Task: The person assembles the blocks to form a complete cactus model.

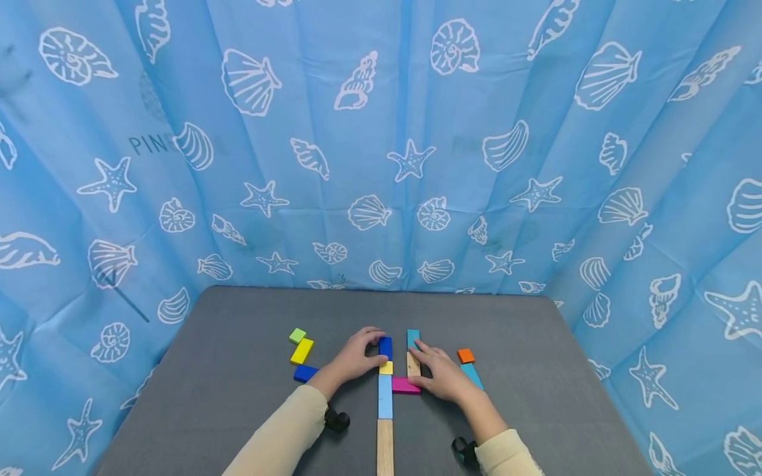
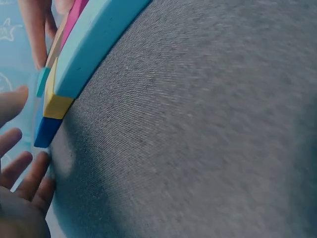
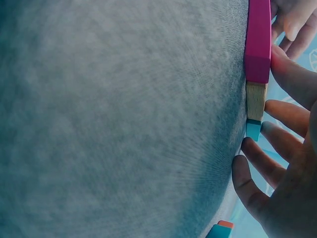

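A column of blocks runs up the table's middle: a long wooden block (image 1: 385, 446), a light blue block (image 1: 385, 396), a small yellow block (image 1: 386, 367) and a dark blue block (image 1: 385, 349). From its side a pink block (image 1: 406, 385) reaches right, meeting a short wooden block (image 1: 413, 365) with a teal block (image 1: 413, 338) beyond. My left hand (image 1: 354, 356) spreads its fingers around the dark blue block, fingertips right at its far end. Alongside the right branch, my right hand (image 1: 445, 375) has extended fingers touching the short wooden and teal blocks, thumb by the pink one.
On the grey table (image 1: 250, 396), a lime block (image 1: 297, 336), a yellow block (image 1: 301, 351) and a blue block (image 1: 305, 373) lie left. An orange block (image 1: 465, 356) and a blue block (image 1: 472, 375) lie right. A shell-patterned curtain (image 1: 381, 251) hangs behind.
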Tool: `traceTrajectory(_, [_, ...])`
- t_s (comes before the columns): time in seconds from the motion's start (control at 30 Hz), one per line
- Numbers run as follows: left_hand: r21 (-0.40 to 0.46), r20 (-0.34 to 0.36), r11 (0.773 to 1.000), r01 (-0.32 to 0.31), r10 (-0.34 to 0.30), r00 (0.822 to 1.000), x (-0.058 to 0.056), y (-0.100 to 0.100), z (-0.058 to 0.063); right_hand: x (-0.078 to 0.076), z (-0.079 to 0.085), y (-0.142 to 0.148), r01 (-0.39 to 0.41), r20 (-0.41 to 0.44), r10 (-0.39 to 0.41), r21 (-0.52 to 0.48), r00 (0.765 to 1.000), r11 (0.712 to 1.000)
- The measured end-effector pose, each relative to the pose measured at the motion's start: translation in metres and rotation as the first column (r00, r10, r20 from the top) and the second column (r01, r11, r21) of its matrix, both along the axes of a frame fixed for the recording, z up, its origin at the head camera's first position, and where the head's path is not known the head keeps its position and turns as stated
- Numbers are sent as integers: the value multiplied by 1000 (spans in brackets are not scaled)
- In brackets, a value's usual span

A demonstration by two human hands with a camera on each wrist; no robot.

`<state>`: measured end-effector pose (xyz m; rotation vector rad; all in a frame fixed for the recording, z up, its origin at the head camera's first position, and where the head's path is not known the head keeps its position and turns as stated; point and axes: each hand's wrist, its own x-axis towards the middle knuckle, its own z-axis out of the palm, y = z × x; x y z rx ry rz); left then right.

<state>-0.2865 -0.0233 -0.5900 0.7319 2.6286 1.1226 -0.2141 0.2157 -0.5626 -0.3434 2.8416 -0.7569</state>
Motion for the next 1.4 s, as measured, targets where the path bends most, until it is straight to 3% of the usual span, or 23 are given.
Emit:
traceTrajectory(0.23, [-130, -62, 988, 84, -93, 994, 18, -6, 12, -1, 1, 0, 0, -6, 0, 15, 1000, 1000])
traceTrajectory(0.47, [-295, -14, 932, 208, -222, 975, 43, -7, 17, -1, 3, 0, -14, -1, 14, 21, 1000, 1000])
traceTrajectory(0.63, [-364, 23, 897, 251, -261, 965, 55, -8, 16, 0, 4, 0, -22, 8, 21, 18, 1000, 1000])
traceTrajectory(0.8, [-401, 24, 883, 243, -255, 967, 60, -9, 16, -1, 7, 0, -18, 5, 18, -25, 1000, 1000])
traceTrajectory(1.0, [-412, 50, 885, 219, -218, 975, 60, -9, 18, 0, 21, 8, -12, -58, 7, -91, 998, 996])
traceTrajectory(1.17, [-441, 48, 875, 201, -200, 979, 60, -9, 20, 6, 27, 21, 6, -120, -17, -95, 993, 995])
traceTrajectory(1.4, [-472, 43, 859, 196, -200, 979, 61, -7, 19, 16, 31, 50, 51, -133, -66, -113, 989, 992])
